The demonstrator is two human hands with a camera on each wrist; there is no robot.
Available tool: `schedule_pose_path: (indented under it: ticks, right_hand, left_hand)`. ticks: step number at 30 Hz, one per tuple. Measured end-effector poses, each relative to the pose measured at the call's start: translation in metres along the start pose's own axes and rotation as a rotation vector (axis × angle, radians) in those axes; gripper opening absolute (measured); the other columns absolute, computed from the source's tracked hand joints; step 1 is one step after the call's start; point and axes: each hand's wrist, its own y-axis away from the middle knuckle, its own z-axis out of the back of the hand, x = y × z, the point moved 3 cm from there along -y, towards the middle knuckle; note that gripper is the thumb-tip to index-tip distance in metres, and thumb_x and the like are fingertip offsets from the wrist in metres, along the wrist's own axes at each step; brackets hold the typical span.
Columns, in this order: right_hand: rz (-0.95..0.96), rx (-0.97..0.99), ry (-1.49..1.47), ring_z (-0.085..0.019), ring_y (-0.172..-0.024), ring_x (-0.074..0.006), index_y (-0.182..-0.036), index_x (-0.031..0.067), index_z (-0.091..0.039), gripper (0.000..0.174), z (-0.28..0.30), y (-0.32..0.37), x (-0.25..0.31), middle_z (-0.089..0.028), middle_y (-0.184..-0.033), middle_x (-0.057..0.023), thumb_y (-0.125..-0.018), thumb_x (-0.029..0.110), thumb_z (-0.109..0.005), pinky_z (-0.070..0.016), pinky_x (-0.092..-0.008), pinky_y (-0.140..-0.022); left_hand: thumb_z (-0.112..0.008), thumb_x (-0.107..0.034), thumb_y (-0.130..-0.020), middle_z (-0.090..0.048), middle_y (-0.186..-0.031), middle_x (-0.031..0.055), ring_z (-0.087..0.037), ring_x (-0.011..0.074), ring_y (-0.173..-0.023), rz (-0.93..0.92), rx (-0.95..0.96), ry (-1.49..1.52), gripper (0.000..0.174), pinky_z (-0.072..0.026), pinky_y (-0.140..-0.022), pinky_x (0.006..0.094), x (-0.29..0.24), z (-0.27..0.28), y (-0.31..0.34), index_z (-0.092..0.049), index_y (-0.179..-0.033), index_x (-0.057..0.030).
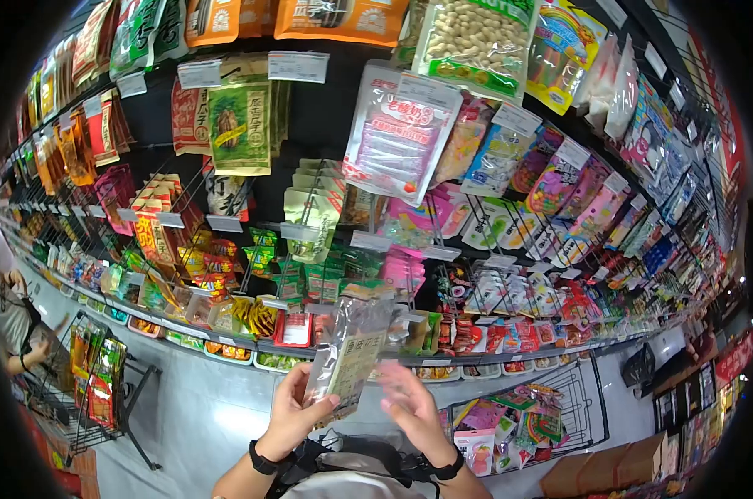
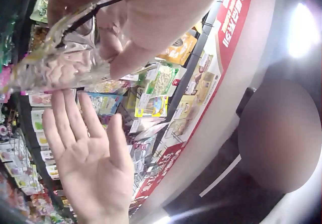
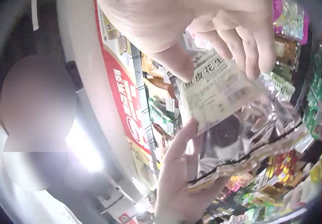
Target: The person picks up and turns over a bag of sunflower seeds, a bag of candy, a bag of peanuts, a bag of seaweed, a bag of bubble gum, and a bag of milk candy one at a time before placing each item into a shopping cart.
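Note:
My left hand (image 1: 292,416) grips a clear plastic snack bag (image 1: 361,320) by its lower left side, thumb across the front. The bag stands up in front of my body. A pale label with dark Chinese characters (image 3: 214,91) covers part of it, and the shiny film is creased around the label. My right hand (image 1: 414,409) is beside the bag on the right, blurred in the head view. Its fingers are extended with the palm toward the bag in the left wrist view, holding nothing. Both wrists wear black bands.
Shelves of hanging snack packets (image 1: 406,133) curve across the front, with low bins (image 1: 227,351) along their foot. A wire cart (image 1: 588,407) holding colourful packets (image 1: 509,424) stands at lower right. Another cart (image 1: 131,407) is at left, near a person (image 1: 15,333). A cardboard box (image 1: 601,470) lies lower right.

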Motion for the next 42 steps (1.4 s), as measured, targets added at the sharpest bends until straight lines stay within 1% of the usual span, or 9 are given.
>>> schedule_pose_path:
  ticks: [3, 7, 10, 15, 21, 25, 33, 37, 42]
  right_hand:
    - [-0.060, 0.133, -0.190, -0.045, -0.140, -0.0271, -0.154, 0.0003, -0.029, 0.076, -0.023, -0.005, 0.001, -0.040, -0.153, -0.0132, -0.094, 0.020, -0.072, -0.0352, -0.0422, -0.116]
    - [-0.107, 0.147, -0.456, -0.048, -0.136, -0.0248, -0.151, 0.0011, -0.032, 0.083, -0.033, -0.007, -0.004, -0.044, -0.149, -0.0124, -0.087, 0.024, -0.080, -0.0386, -0.0396, -0.114]
    - [-0.113, 0.022, -0.456, -0.050, -0.133, -0.0235, -0.148, 0.0011, -0.034, 0.081, -0.027, -0.009, -0.016, -0.047, -0.146, -0.0116, -0.086, 0.024, -0.081, -0.0413, -0.0381, -0.111]
    - [-0.147, -0.197, -0.434, -0.059, -0.119, -0.0168, -0.142, 0.0001, -0.045, 0.053, -0.033, -0.018, -0.002, -0.062, -0.130, -0.0077, -0.095, 0.010, -0.068, -0.0455, -0.0333, -0.104]
    - [-0.152, -0.199, -0.354, -0.057, -0.124, -0.0177, -0.145, 0.0037, -0.045, 0.057, -0.024, -0.021, -0.009, -0.060, -0.136, -0.0079, -0.094, 0.013, -0.069, -0.0428, -0.0350, -0.107]
    - [-0.258, -0.166, -0.491, -0.064, -0.117, -0.0222, -0.141, 0.0026, -0.049, 0.055, -0.006, -0.025, -0.005, -0.066, -0.129, -0.0099, -0.091, 0.014, -0.067, -0.0468, -0.0373, -0.105]
    - [-0.352, -0.003, -0.558, -0.059, -0.121, -0.0191, -0.142, 0.0030, -0.048, 0.057, 0.009, -0.048, -0.031, -0.062, -0.133, -0.0076, -0.091, 0.015, -0.069, -0.0440, -0.0359, -0.107]
    - [-0.313, 0.040, -0.418, -0.048, -0.130, -0.0173, -0.148, 0.0018, -0.035, 0.066, 0.004, -0.071, -0.034, -0.052, -0.141, -0.0077, -0.094, 0.017, -0.070, -0.0385, -0.0346, -0.110]
    - [-0.173, 0.093, -0.289, -0.052, -0.124, -0.0169, -0.142, -0.0022, -0.041, 0.061, 0.018, -0.109, -0.038, -0.055, -0.135, -0.0097, -0.094, 0.020, -0.071, -0.0401, -0.0337, -0.108]
  left_hand:
    - [-0.080, -0.007, -0.080, -0.056, -0.139, 0.0115, -0.055, 0.0211, -0.123, -0.168, 0.040, -0.218, 0.060, -0.0457, -0.100, 0.0355, -0.005, -0.006, -0.003, -0.055, -0.134, -0.0050]
    - [-0.079, -0.020, -0.082, -0.048, -0.149, 0.0175, -0.040, 0.0348, -0.139, -0.363, 0.242, -0.631, 0.057, -0.0299, -0.116, 0.0451, -0.021, -0.018, 0.004, -0.062, -0.136, -0.0102]
    - [-0.077, -0.025, -0.084, -0.046, -0.152, 0.0172, -0.043, 0.0325, -0.138, -0.326, 0.262, -0.565, 0.054, -0.0284, -0.116, 0.0448, -0.023, -0.015, 0.006, -0.063, -0.134, -0.0080]
    - [-0.073, -0.016, -0.089, -0.064, -0.127, 0.0115, -0.056, 0.0251, -0.119, -0.282, 0.338, -0.459, 0.044, -0.0424, -0.104, 0.0382, -0.016, -0.004, 0.002, -0.063, -0.132, -0.0057]
    - [-0.070, -0.001, -0.088, -0.064, -0.115, 0.0049, -0.056, 0.0096, -0.108, -0.130, 0.191, -0.104, 0.032, -0.0458, -0.089, 0.0273, 0.002, 0.012, -0.011, -0.064, -0.120, -0.0038]
    - [-0.070, -0.003, -0.089, -0.058, -0.117, 0.0029, -0.054, 0.0099, -0.101, -0.236, -0.012, -0.198, 0.033, -0.0450, -0.088, 0.0270, -0.005, 0.023, -0.025, -0.059, -0.121, -0.0028]
    - [-0.070, -0.010, -0.096, -0.060, -0.129, 0.0044, -0.055, 0.0097, -0.113, 0.225, 0.223, 0.247, 0.045, -0.0467, -0.095, 0.0275, 0.009, 0.007, -0.039, -0.049, -0.135, -0.0005]
    - [-0.073, -0.006, -0.093, -0.066, -0.123, 0.0088, -0.062, 0.0131, -0.111, 0.141, 0.066, 0.124, 0.046, -0.0516, -0.094, 0.0290, 0.008, -0.001, -0.052, -0.050, -0.132, 0.0032]
    - [-0.076, -0.008, -0.090, -0.069, -0.117, 0.0093, -0.065, 0.0129, -0.106, 0.142, -0.046, -0.033, 0.044, -0.0535, -0.094, 0.0304, 0.014, 0.002, -0.074, -0.054, -0.126, 0.0026]
